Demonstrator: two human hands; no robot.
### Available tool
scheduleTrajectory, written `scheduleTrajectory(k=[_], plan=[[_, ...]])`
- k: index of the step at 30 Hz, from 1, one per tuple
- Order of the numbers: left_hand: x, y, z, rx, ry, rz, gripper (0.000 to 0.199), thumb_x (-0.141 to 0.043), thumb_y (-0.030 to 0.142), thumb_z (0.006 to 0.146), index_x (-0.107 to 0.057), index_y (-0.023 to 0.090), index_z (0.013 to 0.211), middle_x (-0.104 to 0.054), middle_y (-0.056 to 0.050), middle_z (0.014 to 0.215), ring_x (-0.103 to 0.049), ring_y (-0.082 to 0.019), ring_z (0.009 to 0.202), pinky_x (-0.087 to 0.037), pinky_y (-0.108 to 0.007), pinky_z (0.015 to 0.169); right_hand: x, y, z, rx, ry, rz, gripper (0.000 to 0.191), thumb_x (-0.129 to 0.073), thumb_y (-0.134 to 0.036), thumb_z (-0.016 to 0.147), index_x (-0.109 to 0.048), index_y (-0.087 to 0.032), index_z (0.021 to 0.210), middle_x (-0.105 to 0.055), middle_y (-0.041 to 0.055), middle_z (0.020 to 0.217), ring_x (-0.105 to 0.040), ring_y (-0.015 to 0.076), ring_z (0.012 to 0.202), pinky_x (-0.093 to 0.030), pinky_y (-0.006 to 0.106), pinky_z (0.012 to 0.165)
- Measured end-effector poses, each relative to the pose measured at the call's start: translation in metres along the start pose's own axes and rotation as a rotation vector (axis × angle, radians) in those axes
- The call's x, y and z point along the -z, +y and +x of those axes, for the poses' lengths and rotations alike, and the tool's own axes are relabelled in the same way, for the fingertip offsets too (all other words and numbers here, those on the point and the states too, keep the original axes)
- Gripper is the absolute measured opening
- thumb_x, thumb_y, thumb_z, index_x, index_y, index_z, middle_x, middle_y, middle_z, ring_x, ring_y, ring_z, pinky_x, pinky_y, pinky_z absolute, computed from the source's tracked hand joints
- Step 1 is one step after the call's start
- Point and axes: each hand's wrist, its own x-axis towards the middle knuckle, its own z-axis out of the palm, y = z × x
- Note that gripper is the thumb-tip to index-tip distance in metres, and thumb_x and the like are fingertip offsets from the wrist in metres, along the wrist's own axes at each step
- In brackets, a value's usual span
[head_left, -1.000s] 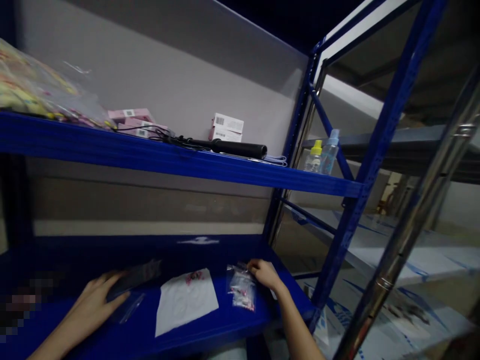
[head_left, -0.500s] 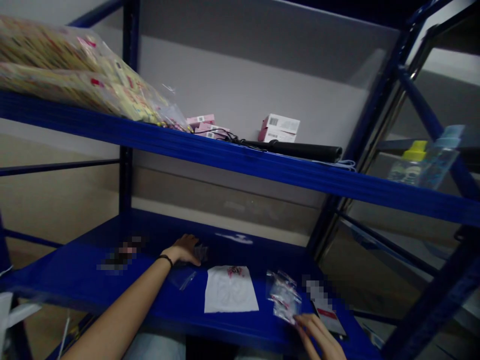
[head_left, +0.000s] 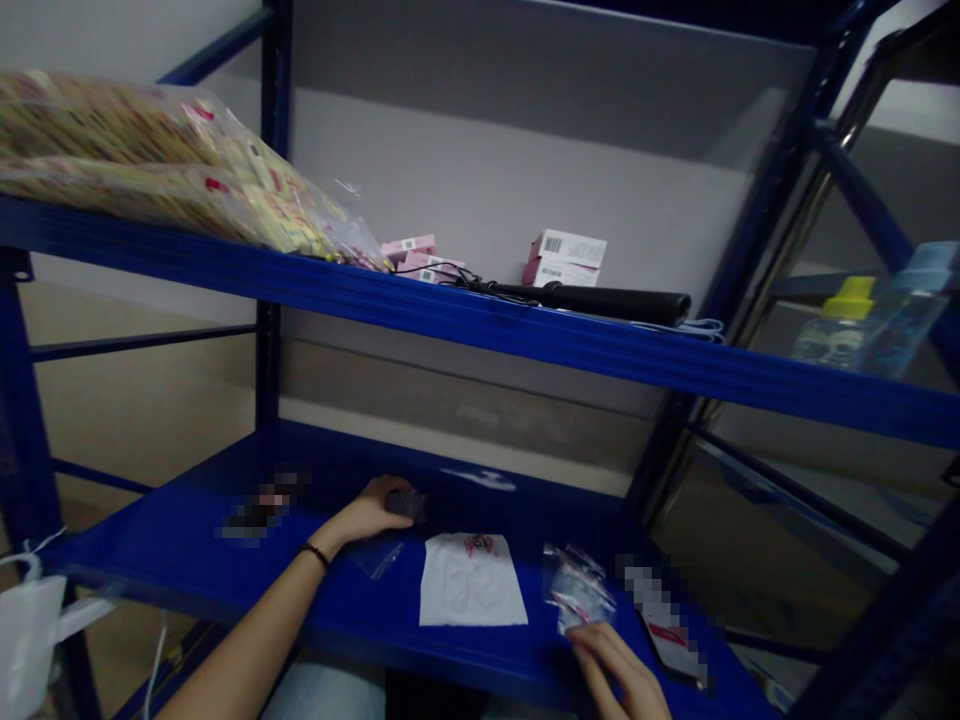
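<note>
My left hand [head_left: 376,510], with a dark band at the wrist, is curled round a small bundle of clear plastic bags [head_left: 407,505] toward the back of the blue lower shelf. A single clear plastic bag [head_left: 381,561] lies flat just below that hand. Between my hands rests a white square pouch [head_left: 474,585] with a red print and round shapes showing through. On the right is a small heap of clear packets [head_left: 577,585] with red marks. My right hand [head_left: 621,668] rests at the heap's near edge, its fingers stretched out and slightly bent.
A blurred-out phone-like object [head_left: 671,630] lies at the right, another blurred item [head_left: 266,508] at the left. The upper shelf edge [head_left: 465,325] crosses above my hands, bearing yellow bagged goods [head_left: 150,170], pink-white boxes [head_left: 566,258], a black rod [head_left: 622,302] and bottles [head_left: 840,325].
My left hand has closed round the bundle of clear bags and lifted it slightly. My right hand has shifted a little left along the heap's near edge. The view has swung slightly left.
</note>
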Motion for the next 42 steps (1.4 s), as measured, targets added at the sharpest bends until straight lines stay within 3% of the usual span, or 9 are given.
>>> scheduleTrajectory(k=[5,9,13,18,23,26,29,34,42], plan=[[-0.009,0.045,-0.052,-0.223,-0.148,-0.556,0.068,-0.080,0.037,0.069,-0.055,0.023,0.130,-0.062,-0.007,0.126,-0.056,-0.027,0.119,-0.042,-0.036,0.103,-0.004,-0.080,0.041,0.010,-0.179,0.131,0.034,-0.053,-0.039,0.095,-0.063,-0.031,0.126,-0.063,0.0060,0.132,-0.058,0.0230,0.123,-0.049,0.033,0.104],[-0.016,0.076,-0.097,-0.333,-0.291,-0.569,0.069,-0.087,0.040,0.063,-0.060,0.027,0.125,-0.064,-0.003,0.120,-0.058,-0.027,0.112,-0.043,-0.037,0.100,-0.009,-0.145,0.058,0.146,-0.404,0.276,0.036,-0.053,-0.026,0.094,-0.059,-0.034,0.129,-0.062,0.0036,0.130,-0.057,0.0209,0.120,-0.045,0.032,0.105],[-0.020,0.083,-0.134,-0.314,-0.335,-0.512,0.063,-0.087,0.043,0.064,-0.063,0.028,0.121,-0.065,-0.003,0.117,-0.058,-0.028,0.109,-0.044,-0.038,0.098,-0.031,-0.167,0.043,0.196,-0.560,0.355,0.031,-0.053,-0.018,0.092,-0.066,-0.030,0.116,-0.067,0.0015,0.117,-0.060,0.0183,0.110,-0.045,0.026,0.100],[-0.044,0.062,-0.159,-0.206,-0.351,-0.463,0.072,-0.089,0.045,0.059,-0.063,0.031,0.124,-0.064,-0.005,0.122,-0.057,-0.032,0.112,-0.044,-0.042,0.100,-0.050,-0.156,0.021,0.281,-0.695,0.337,0.042,-0.062,-0.018,0.084,-0.064,-0.037,0.121,-0.057,-0.0037,0.134,-0.051,0.0187,0.124,-0.037,0.026,0.108],[-0.062,0.055,-0.156,-0.172,-0.289,-0.443,0.083,-0.091,0.046,0.056,-0.059,0.032,0.132,-0.057,-0.007,0.136,-0.045,-0.037,0.128,-0.033,-0.047,0.110,-0.037,-0.156,0.026,0.255,-0.727,0.334,0.047,-0.063,-0.018,0.083,-0.062,-0.040,0.124,-0.055,-0.0047,0.137,-0.050,0.0187,0.126,-0.034,0.027,0.110],[-0.059,0.066,-0.140,-0.229,-0.266,-0.515,0.068,-0.088,0.045,0.062,-0.065,0.029,0.124,-0.063,-0.006,0.124,-0.054,-0.033,0.116,-0.041,-0.043,0.103,-0.027,-0.148,0.039,0.212,-0.693,0.437,0.051,-0.064,-0.017,0.080,-0.060,-0.035,0.128,-0.058,-0.0010,0.134,-0.054,0.0192,0.121,-0.040,0.028,0.104],[-0.061,0.070,-0.119,-0.255,-0.267,-0.666,0.056,-0.085,0.040,0.067,-0.067,0.026,0.117,-0.066,-0.005,0.114,-0.059,-0.029,0.105,-0.045,-0.039,0.096,-0.029,-0.118,0.061,0.104,-0.590,0.525,0.033,-0.060,-0.025,0.085,-0.066,-0.026,0.118,-0.068,0.0035,0.116,-0.063,0.0196,0.103,-0.048,0.029,0.090],[-0.087,0.053,-0.081,-0.152,-0.152,-0.829,0.055,-0.080,0.031,0.071,-0.064,0.024,0.123,-0.062,-0.008,0.127,-0.055,-0.030,0.115,-0.040,-0.041,0.103,-0.060,-0.044,0.104,-0.198,-0.267,0.123,0.024,-0.049,-0.025,0.092,-0.071,-0.017,0.096,-0.071,0.0077,0.097,-0.063,0.0197,0.089,-0.045,0.028,0.081],[-0.114,0.048,-0.037,-0.159,0.030,-0.939,0.046,-0.073,0.028,0.077,-0.063,0.020,0.121,-0.065,-0.011,0.125,-0.055,-0.030,0.120,-0.037,-0.039,0.106,-0.108,-0.009,0.122,-0.237,-0.372,-0.210,0.023,-0.048,-0.015,0.090,-0.071,-0.017,0.091,-0.071,0.0088,0.098,-0.065,0.0186,0.092,-0.043,0.023,0.080]])
